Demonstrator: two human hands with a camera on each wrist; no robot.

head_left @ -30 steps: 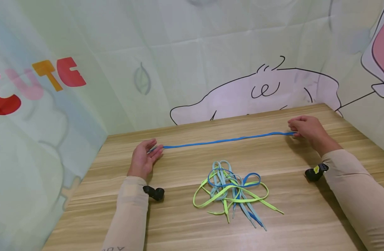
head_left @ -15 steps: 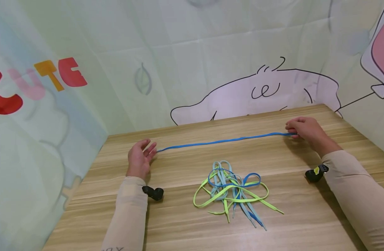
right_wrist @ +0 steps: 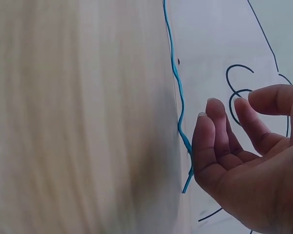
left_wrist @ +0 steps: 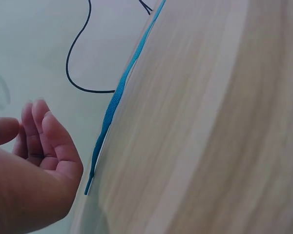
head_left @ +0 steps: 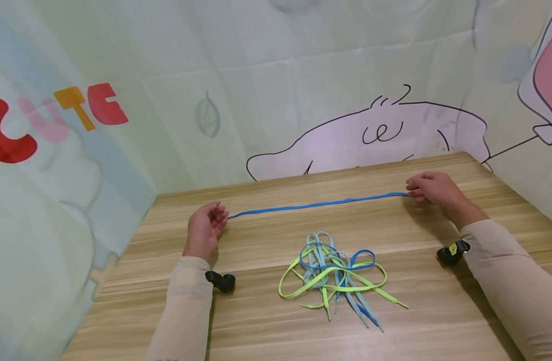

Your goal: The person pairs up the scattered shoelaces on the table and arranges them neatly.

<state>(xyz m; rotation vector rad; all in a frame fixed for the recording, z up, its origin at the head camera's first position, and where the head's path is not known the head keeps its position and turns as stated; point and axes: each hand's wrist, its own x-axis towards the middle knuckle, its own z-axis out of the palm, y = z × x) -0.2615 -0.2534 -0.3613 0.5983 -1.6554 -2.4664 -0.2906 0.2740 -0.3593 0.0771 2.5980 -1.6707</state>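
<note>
A blue shoelace (head_left: 321, 204) lies stretched nearly straight across the far part of the table. At its left end my left hand (head_left: 202, 230) hovers with fingers loosely bent and nothing in them; in the left wrist view the lace's tip lies bare beside that hand. My right hand (head_left: 435, 193) is at the other end, its fingers relaxed and thumb apart from the lace. The right wrist view shows the lace (right_wrist: 181, 105) passing right along the little finger, its tip exposed below. Nearer the front sits a tangled heap of lime-green (head_left: 325, 301), light-blue (head_left: 354, 304) and blue shoelaces (head_left: 362, 250).
The wood-grain table (head_left: 257, 326) ends at the back against a printed cloth backdrop (head_left: 176, 130) with cartoon drawings and letters. Small black cameras sit on the left wrist (head_left: 221, 281) and right wrist (head_left: 451, 253).
My left hand has drawn off the lace's left end and let go of it. The right hand has shifted slightly left and loosened from its end. The heap stays unmoved.
</note>
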